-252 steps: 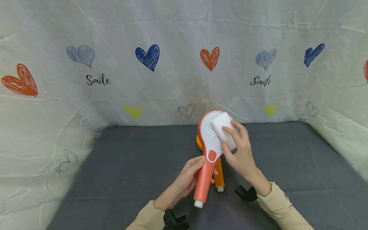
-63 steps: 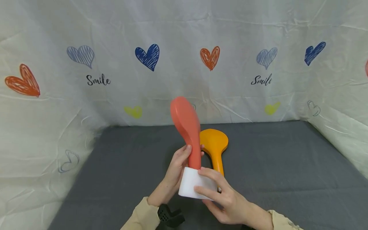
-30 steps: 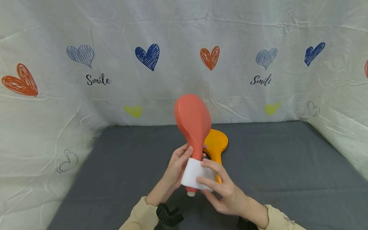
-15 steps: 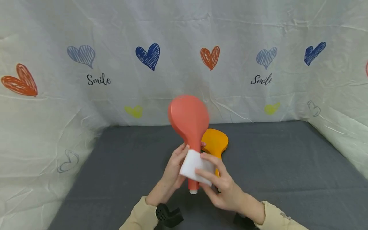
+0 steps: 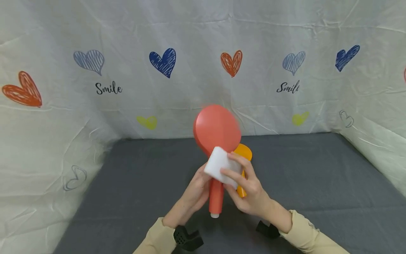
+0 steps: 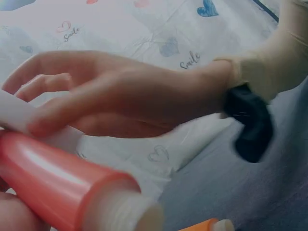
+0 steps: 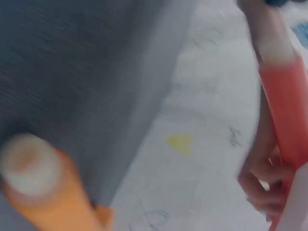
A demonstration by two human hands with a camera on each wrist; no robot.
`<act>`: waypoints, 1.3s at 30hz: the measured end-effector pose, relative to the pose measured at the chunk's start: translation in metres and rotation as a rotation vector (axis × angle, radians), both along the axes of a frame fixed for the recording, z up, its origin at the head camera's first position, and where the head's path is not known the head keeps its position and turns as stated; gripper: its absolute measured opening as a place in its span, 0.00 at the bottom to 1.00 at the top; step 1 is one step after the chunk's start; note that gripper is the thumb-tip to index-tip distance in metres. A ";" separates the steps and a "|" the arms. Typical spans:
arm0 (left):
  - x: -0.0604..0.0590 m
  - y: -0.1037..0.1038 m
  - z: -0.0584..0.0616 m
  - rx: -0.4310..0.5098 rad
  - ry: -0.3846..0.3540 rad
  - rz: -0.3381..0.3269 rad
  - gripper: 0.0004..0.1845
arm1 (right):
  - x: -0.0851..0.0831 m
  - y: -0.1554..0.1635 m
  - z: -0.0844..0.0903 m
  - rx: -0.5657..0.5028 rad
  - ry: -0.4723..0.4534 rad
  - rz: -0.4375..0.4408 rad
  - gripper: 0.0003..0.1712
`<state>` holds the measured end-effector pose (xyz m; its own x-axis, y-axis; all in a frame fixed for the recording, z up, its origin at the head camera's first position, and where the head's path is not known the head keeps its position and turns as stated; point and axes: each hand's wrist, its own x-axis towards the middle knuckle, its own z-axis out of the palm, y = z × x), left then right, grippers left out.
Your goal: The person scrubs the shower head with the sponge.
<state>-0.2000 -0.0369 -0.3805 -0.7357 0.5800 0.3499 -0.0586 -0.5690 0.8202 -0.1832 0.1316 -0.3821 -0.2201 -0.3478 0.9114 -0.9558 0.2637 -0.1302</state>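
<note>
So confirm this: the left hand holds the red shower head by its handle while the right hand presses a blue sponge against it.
Not quite: the sponge is white, not blue, as the head view shows. The left hand does hold the red shower head by its handle, and the right hand presses the sponge against it.

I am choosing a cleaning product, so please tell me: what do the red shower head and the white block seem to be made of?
The red shower head looks like moulded plastic with a smooth, semi-gloss finish: its handle shows soft highlights in the left wrist view. The white block, held by the right hand, looks like matte foam, probably a melamine sponge; no shine appears, though its texture is too blurred to confirm.
</note>
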 end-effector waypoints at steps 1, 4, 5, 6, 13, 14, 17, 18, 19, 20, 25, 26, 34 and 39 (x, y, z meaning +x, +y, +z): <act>0.001 0.001 0.000 -0.004 -0.004 -0.013 0.14 | -0.003 0.001 0.003 -0.025 -0.017 -0.018 0.19; 0.002 0.004 -0.001 -0.005 -0.011 -0.037 0.15 | -0.005 0.003 0.007 -0.063 -0.070 -0.056 0.20; 0.002 0.004 -0.001 0.004 -0.011 -0.029 0.15 | -0.004 0.003 0.006 -0.063 -0.088 -0.059 0.20; 0.002 0.004 -0.001 0.012 -0.005 -0.015 0.15 | -0.001 0.003 0.003 -0.057 -0.100 -0.056 0.20; -0.003 -0.001 0.003 0.053 -0.009 0.141 0.11 | 0.028 0.004 -0.026 0.105 -0.129 0.030 0.21; -0.004 -0.001 0.004 0.058 -0.009 0.154 0.10 | 0.030 0.005 -0.028 0.128 -0.114 0.052 0.21; -0.006 -0.002 0.004 0.075 0.000 0.163 0.09 | 0.032 0.008 -0.029 0.179 -0.074 0.099 0.19; -0.006 -0.001 0.003 0.076 0.003 0.158 0.09 | 0.030 0.009 -0.028 0.181 -0.059 0.105 0.19; -0.005 -0.001 0.002 0.073 0.012 0.153 0.08 | 0.028 0.009 -0.027 0.172 -0.045 0.103 0.19; -0.005 0.000 0.001 0.069 0.021 0.148 0.09 | 0.024 0.009 -0.025 0.154 -0.032 0.092 0.19; -0.001 0.008 -0.005 0.062 0.033 0.120 0.11 | 0.001 0.006 -0.007 -0.026 -0.045 -0.025 0.19; 0.000 0.010 -0.005 0.059 0.031 0.119 0.11 | -0.002 0.005 -0.003 -0.060 -0.059 -0.048 0.19; -0.004 0.007 -0.002 0.061 0.045 0.187 0.12 | 0.021 0.001 0.011 -0.089 -0.219 -0.027 0.19; -0.008 0.002 0.001 0.065 0.055 0.250 0.11 | 0.039 0.005 0.000 -0.058 -0.257 0.053 0.19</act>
<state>-0.2077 -0.0349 -0.3790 -0.8322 0.3574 0.4238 0.1344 -0.6116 0.7796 -0.1446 0.1365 -0.3825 -0.4295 -0.3136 0.8469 -0.9018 0.1991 -0.3836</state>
